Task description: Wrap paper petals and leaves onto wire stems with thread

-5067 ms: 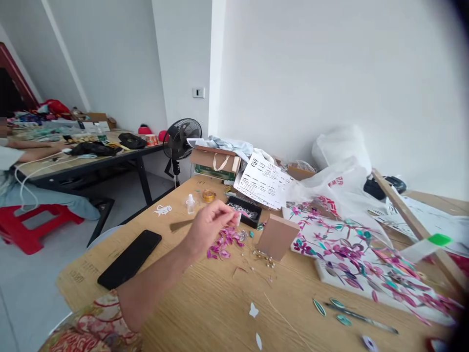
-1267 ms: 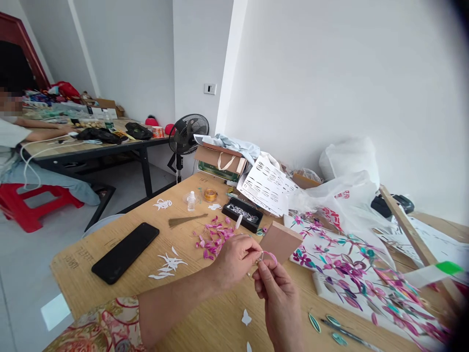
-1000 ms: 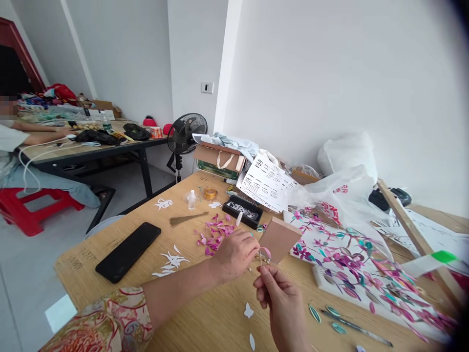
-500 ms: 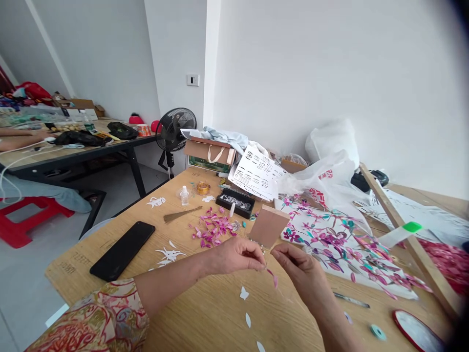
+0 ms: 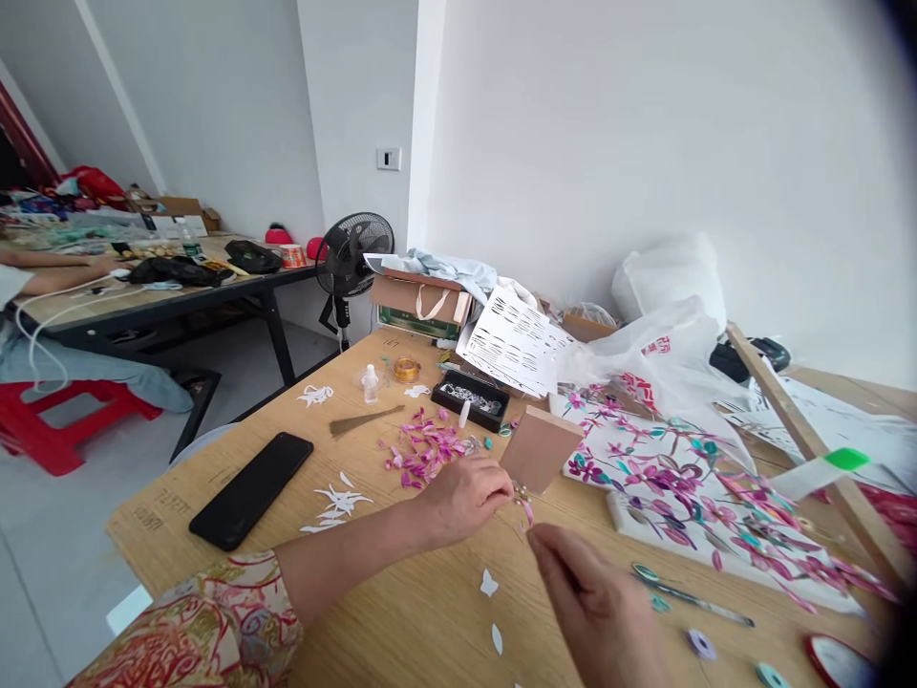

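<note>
My left hand (image 5: 469,497) is closed in a pinch above the wooden table (image 5: 401,612). A narrow pink petal (image 5: 528,514) sticks out at its fingertips. My right hand (image 5: 602,597), nearer to me, has thumb and forefinger pressed together just below the petal. What lies between those fingers is too fine to make out. Behind the hands a brown block (image 5: 543,449) stands tilted, with small beads at its foot. A heap of pink petals (image 5: 428,447) lies beyond my left hand. White petal cut-outs (image 5: 488,583) lie below the hands.
A black phone (image 5: 250,489) lies at left, near white cut-outs (image 5: 340,505). Farther back are a small bottle (image 5: 370,385), a black box (image 5: 473,401) and a fan (image 5: 356,250). Pink flower sprays (image 5: 673,487) and tweezers (image 5: 694,600) lie at right. Another person's arm (image 5: 57,268) rests on the far table.
My right hand has moved down and toward me, away from my left hand. The pink petal now points up between the hands instead of hanging lower. The view has shifted slightly left.
</note>
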